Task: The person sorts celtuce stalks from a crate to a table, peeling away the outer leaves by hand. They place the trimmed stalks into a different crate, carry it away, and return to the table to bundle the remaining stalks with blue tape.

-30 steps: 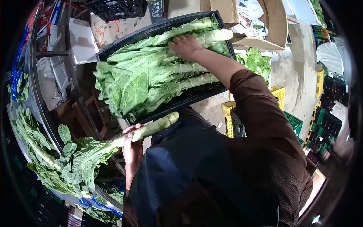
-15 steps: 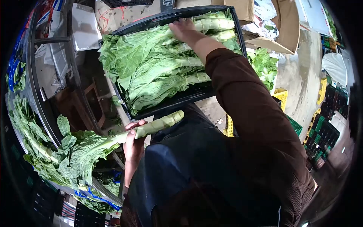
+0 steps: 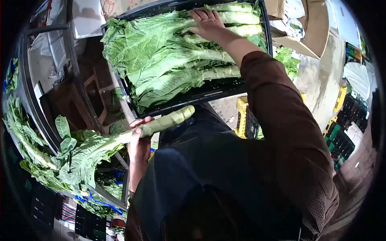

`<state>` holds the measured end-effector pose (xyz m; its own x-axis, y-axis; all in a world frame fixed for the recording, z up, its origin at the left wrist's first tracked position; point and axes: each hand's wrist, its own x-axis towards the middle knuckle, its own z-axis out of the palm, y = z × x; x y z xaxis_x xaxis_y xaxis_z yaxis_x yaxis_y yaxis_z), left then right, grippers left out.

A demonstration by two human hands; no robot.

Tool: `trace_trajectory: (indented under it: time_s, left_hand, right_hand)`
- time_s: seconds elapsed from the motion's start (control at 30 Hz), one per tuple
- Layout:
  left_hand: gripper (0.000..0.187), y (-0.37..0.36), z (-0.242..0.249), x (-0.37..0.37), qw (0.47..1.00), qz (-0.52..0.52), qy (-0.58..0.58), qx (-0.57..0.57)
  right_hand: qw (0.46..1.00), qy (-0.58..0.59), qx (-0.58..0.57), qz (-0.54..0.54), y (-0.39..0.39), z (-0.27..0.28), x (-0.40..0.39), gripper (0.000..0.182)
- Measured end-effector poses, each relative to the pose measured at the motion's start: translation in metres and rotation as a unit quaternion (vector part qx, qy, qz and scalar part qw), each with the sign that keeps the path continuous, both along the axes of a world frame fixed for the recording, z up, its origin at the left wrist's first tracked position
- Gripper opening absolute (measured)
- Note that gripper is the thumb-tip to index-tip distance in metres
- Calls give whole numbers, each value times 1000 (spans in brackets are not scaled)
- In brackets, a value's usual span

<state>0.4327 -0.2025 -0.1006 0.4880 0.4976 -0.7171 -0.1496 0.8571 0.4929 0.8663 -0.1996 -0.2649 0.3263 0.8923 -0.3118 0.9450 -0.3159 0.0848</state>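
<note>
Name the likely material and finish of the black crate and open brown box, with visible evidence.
The black crate seems plastic, slightly glossy: its thin rim catches light. The open brown box looks like matte cardboard, judging by its tan folded flaps.

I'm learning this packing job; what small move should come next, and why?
Probably bring the left hand's stalk up over the crate: it is held just outside the near rim, and bare crate floor shows beside the nearest stalk inside.
</note>
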Motion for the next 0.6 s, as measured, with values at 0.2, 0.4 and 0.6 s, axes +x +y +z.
trace_trajectory:
  time_s: [0.2, 0.4, 0.6]
  left_hand:
    - [36, 5, 13, 3, 1000, -18, 8, -4]
    - [34, 0, 12, 3, 1000, -20, 10, -6]
    - [31, -13, 22, 20, 999, -32, -5, -9]
  right_hand:
    - [965, 164, 101, -179, -59, 73, 41, 50]
    - [948, 169, 136, -232, -162, 83, 30, 28]
    - [990, 77, 73, -91, -165, 59, -49, 49]
